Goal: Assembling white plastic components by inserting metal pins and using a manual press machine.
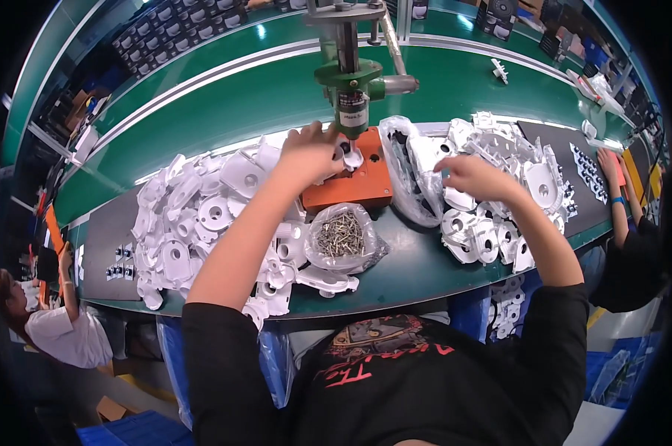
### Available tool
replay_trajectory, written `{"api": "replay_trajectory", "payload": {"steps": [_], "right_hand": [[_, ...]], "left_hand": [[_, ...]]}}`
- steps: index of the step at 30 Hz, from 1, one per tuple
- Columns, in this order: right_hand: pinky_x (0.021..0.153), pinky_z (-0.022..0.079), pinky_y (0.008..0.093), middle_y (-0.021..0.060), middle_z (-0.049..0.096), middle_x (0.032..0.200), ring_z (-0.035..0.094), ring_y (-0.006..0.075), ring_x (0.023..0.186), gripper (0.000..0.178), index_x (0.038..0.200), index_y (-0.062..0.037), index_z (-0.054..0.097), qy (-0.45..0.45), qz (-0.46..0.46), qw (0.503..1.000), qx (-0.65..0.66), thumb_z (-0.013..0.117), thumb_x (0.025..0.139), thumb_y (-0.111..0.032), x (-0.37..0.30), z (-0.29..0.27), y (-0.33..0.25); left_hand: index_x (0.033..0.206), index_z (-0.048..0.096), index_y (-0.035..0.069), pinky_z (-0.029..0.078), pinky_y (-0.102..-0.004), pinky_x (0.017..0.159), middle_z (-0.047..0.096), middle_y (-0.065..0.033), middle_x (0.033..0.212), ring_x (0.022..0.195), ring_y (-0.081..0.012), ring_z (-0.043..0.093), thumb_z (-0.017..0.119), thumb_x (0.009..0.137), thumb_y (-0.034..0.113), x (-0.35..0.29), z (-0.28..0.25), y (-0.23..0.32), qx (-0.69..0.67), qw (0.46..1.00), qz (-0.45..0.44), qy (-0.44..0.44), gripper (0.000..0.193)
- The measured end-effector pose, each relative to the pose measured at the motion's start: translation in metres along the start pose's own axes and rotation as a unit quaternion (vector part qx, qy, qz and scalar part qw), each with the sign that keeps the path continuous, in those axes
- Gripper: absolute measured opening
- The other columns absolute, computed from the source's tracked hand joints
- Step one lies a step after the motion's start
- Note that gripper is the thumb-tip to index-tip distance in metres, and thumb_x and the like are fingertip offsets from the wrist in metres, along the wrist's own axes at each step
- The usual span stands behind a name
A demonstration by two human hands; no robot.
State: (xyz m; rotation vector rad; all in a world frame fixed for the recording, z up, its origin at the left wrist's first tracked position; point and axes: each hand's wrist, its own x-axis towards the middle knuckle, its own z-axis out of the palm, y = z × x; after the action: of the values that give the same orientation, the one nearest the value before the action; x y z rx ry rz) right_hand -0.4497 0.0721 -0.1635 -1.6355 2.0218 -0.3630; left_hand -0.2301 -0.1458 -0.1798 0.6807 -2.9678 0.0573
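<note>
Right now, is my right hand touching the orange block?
Apart. The head view shows the clear plastic bag in the gap between the right hand and the orange block.

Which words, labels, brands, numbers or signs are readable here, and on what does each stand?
Black T-shirt of the wearer: red lettering, partly legible, not quoted here.
White label on the green lever press: too small and blurred to read.
Dark printed cartons at back left: too small to read.
</note>
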Motion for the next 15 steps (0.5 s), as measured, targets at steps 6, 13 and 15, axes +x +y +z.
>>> {"api": "replay_trajectory", "payload": {"steps": [6,13,15], "right_hand": [[0.081,0.045,0.0423,0.0193,0.063,0.093,0.059,0.0358,0.090,0.034,0.111,-0.0098,0.055,-0.062,0.086,0.986,-0.130,0.049,0.085,-0.031,0.010,0.033,0.020],[0.077,0.048,0.0438,0.0184,0.064,0.089,0.061,0.0351,0.085,0.030,0.088,-0.0067,0.064,-0.059,0.096,0.972,-0.205,0.051,0.080,-0.032,0.019,0.044,0.044],[0.075,0.049,0.0435,0.0178,0.064,0.086,0.061,0.0350,0.083,0.029,0.086,-0.0057,0.064,-0.038,0.093,0.971,-0.216,0.053,0.078,-0.031,0.019,0.044,0.047]], "left_hand": [[0.103,0.051,0.009,0.048,-0.0432,0.072,0.053,-0.0151,0.097,0.091,-0.0302,0.057,0.068,0.072,0.031,0.013,-0.024,-0.058,0.074,0.954,-0.229,0.177,0.041],[0.110,0.050,0.007,0.046,-0.0433,0.077,0.056,-0.0163,0.101,0.093,-0.0319,0.057,0.066,0.074,0.038,-0.010,-0.012,-0.119,0.108,0.948,-0.244,0.170,0.050],[0.110,0.051,0.006,0.046,-0.0429,0.078,0.058,-0.0167,0.104,0.096,-0.0316,0.057,0.065,0.075,0.040,-0.018,-0.025,-0.120,0.057,0.958,-0.272,0.075,0.051]]}}
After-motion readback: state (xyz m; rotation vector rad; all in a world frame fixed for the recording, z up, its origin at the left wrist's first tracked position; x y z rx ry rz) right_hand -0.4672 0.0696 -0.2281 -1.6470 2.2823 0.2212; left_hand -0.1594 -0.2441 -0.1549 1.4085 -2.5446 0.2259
